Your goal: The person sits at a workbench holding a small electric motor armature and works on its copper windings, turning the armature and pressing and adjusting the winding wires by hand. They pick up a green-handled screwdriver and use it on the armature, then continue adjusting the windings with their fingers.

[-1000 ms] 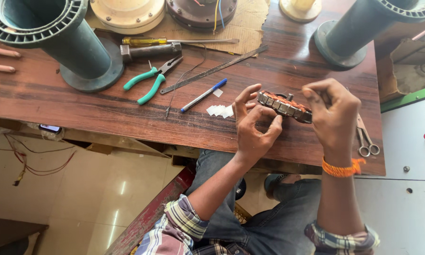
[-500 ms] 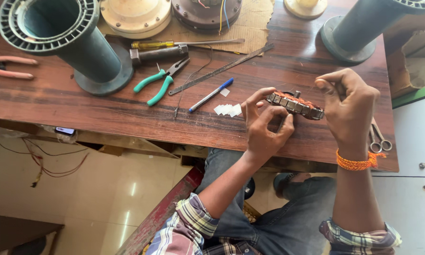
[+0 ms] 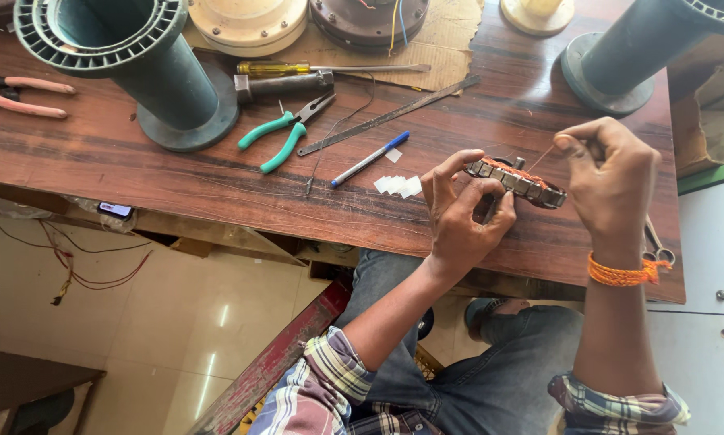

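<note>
My left hand (image 3: pixel 463 216) grips a round metal stator (image 3: pixel 517 180) with copper-coloured windings, held on edge just above the wooden table (image 3: pixel 177 181). My right hand (image 3: pixel 612 181) is beside the stator's right end, thumb and forefinger pinched on a thin wire (image 3: pixel 541 156) that runs from the stator. An orange band circles my right wrist. Small white paper slips (image 3: pixel 398 185) lie on the table just left of my left hand.
Green-handled pliers (image 3: pixel 280 138), a blue pen (image 3: pixel 370 159), a metal ruler (image 3: pixel 388 116) and a yellow screwdriver (image 3: pixel 297 69) lie on the table. Two dark green flanged cylinders (image 3: pixel 136 60) (image 3: pixel 644 44) stand at the back. Scissors (image 3: pixel 656 246) lie by my right wrist. Pink-handled pliers (image 3: pixel 16 93) lie far left.
My right hand has lifted away from the stator's right end, drawing the thin wire up and to the right. My left hand keeps its hold on the stator.
</note>
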A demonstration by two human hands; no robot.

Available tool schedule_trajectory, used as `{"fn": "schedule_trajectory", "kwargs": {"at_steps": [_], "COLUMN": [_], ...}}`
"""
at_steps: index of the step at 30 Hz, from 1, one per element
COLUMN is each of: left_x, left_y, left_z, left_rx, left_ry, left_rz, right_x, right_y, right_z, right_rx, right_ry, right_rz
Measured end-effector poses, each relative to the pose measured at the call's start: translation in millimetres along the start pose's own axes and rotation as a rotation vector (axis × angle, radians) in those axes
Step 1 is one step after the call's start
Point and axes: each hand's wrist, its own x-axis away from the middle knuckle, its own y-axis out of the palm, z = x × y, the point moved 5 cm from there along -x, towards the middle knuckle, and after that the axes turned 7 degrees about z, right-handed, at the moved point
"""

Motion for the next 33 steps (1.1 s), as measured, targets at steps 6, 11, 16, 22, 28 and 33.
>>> {"fn": "schedule_trajectory", "kwargs": {"at_steps": [6, 11, 16, 22, 28, 33], "left_x": [-5.4, -25.0, -40.0, -37.7, -35.3, -37.4], "left_y": [-1.4, 4.9, 15.0, 23.8, 28.0, 26.8], "left_z": [4.6, 2.1, -10.1, -9.7, -5.9, 6.0], "left_rx": [-0.024, 0.044, 0.122, 0.188, 0.173, 0.105], "left_ry": [0.063, 0.364, 0.392, 0.296, 0.291, 0.370], "left_rz": [-0.017, -0.377, -0.520, -0.494, -0.488, -0.488], "right_x": [5.8, 21.2, 45.8, 93.1, 111.7, 96.2], "right_y": [-22.7, -41.6, -63.1, -56.6, -24.9, -46.4], "right_z": [18.5, 19.3, 17.8, 17.2, 18.4, 26.7], "right_rx": [0.015, -0.032, -0.198, -0.177, -0.257, -0.234], "right_ry": [0.005, 0.088, 0.243, 0.317, 0.344, 0.276], "right_rz": [0.055, 0.048, 0.062, 0.000, -0.005, 0.099]}}
